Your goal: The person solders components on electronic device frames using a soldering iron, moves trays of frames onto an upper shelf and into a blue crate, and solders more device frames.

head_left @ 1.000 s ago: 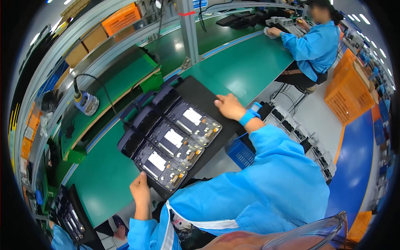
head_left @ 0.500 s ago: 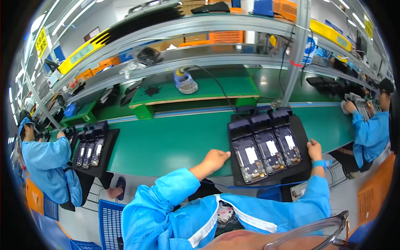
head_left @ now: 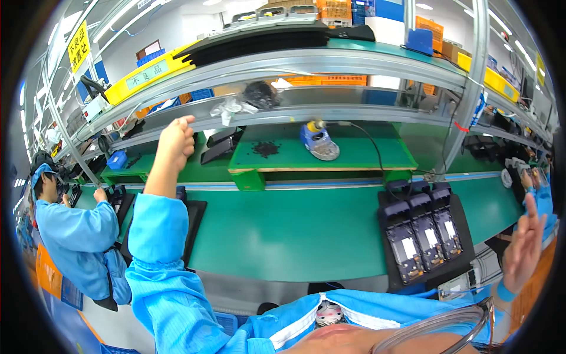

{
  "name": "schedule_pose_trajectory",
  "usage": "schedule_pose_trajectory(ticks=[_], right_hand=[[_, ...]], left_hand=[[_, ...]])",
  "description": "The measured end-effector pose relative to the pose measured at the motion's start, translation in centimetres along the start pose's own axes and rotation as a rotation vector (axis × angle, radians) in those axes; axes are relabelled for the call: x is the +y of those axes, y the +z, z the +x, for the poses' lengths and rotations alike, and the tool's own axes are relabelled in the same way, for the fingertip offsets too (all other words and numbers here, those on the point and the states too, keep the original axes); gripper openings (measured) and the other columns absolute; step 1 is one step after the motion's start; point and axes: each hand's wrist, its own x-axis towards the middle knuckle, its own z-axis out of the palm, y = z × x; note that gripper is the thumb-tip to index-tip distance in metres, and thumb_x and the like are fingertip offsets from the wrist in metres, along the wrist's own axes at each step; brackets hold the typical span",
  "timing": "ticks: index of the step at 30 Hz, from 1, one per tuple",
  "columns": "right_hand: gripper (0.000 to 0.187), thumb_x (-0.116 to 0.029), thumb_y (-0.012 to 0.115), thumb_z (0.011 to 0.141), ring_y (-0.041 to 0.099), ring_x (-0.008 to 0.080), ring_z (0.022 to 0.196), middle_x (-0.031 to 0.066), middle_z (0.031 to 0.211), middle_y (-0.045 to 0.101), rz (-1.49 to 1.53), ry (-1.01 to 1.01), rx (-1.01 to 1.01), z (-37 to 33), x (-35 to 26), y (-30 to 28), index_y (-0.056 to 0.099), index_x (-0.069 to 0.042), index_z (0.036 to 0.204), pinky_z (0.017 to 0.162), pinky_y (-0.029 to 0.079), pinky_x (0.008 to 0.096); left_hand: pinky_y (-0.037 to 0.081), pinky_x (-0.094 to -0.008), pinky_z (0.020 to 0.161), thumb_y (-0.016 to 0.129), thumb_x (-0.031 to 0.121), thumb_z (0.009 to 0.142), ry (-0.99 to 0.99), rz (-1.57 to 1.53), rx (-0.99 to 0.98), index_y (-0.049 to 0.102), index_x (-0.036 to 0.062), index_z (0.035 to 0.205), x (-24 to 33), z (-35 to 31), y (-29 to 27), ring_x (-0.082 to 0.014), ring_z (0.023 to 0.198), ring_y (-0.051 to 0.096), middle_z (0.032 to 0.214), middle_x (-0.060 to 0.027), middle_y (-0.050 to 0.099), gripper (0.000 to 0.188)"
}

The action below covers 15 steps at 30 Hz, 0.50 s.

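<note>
Left hand [head_left: 175, 143] farther from board's edge [head_left: 464, 237]

A long green workbench [head_left: 283, 236] is backed by a metal shelf frame [head_left: 330, 62] with upright posts. A low green stand [head_left: 289, 160] is set along the bench's rear. Pale walls [head_left: 183, 26] are seen beyond, lit by ceiling tubes [head_left: 500, 22]; grey floor [head_left: 127, 324] is glimpsed below.

One mat [head_left: 465, 241] at right — three device housings [head_left: 425, 222].
</note>
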Motion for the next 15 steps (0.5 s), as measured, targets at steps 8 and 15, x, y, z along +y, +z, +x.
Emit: schedule_pose_trajectory(ticks=[8,15], right_hand=[[0.049,-0.027,0.03,0.091,0.054,0.0184,0.077,0.0097,0.088,0.05,0.448,0.117,-0.414,13.4,1.4,18.4,0.019,0.005,0.127,0.058,0.046,0.0237],[0.03,-0.029,0.053,0.081,0.052,0.0147,0.073,0.0062,0.079,0.053,0.008,0.104,0.069,31.7,12.2,26.3,0.055,0.0,0.084,0.068,0.043,0.0262]], left_hand=[[0.019,-0.0189,0.038,0.036,0.034,0.089,0.144,0.142,-0.015,0.055,0.0019,0.099,8.6,11.8,-2.2,-0.0043,0.045,0.02,0.057,0.0071,0.024,0.039],[0.024,-0.0235,0.04,0.043,0.058,0.076,0.037,0.415,0.0,0.049,0.0095,0.111,9.7,24.8,-4.6,-0.0095,0.041,0.028,0.052,0.0018,0.032,0.06]])
